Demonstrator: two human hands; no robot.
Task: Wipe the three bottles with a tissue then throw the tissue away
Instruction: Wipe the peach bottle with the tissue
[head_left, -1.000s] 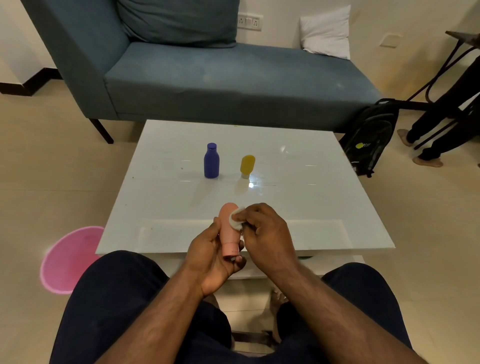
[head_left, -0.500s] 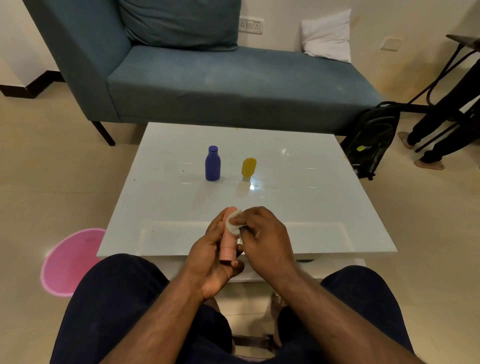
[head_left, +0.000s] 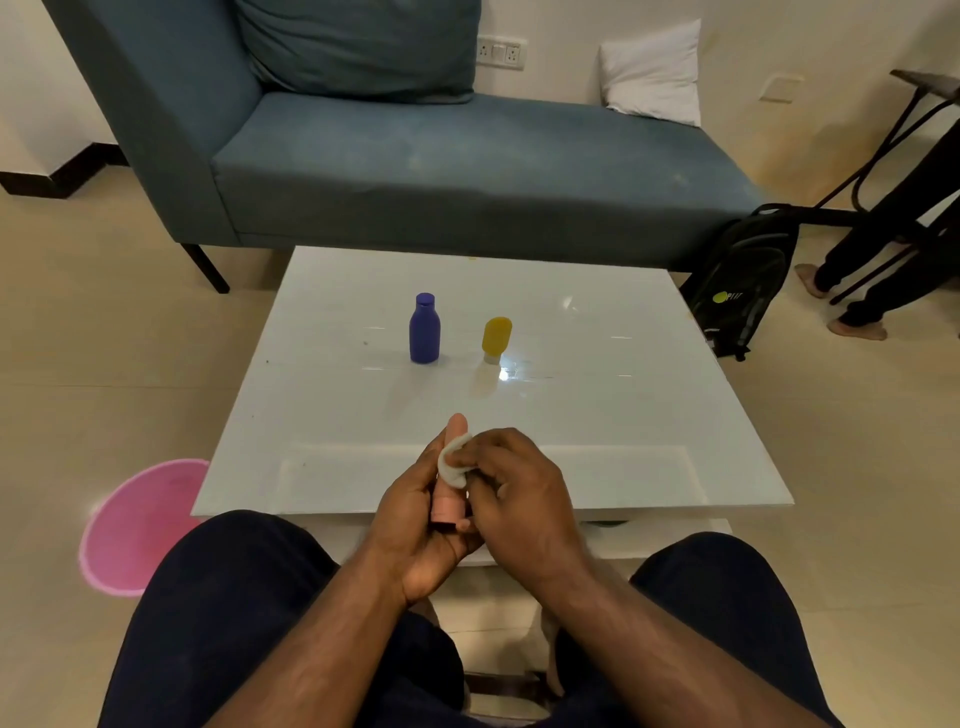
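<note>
My left hand grips a pink bottle upright over the near edge of the white table. Only the bottle's rounded top and lower part show between my hands. My right hand pinches a white tissue and presses it against the bottle's upper side. A blue bottle stands upright at the table's middle. Just right of it stands a yellow bottle, cap down.
A pink round bin sits on the floor to the left of my knee. A teal sofa is behind the table. A black backpack leans at the table's far right, near another person's legs.
My left hand has turned the pink bottle so its narrow edge faces me. The tissue has slid slightly along the bottle's upper part. The two other bottles have not moved.
</note>
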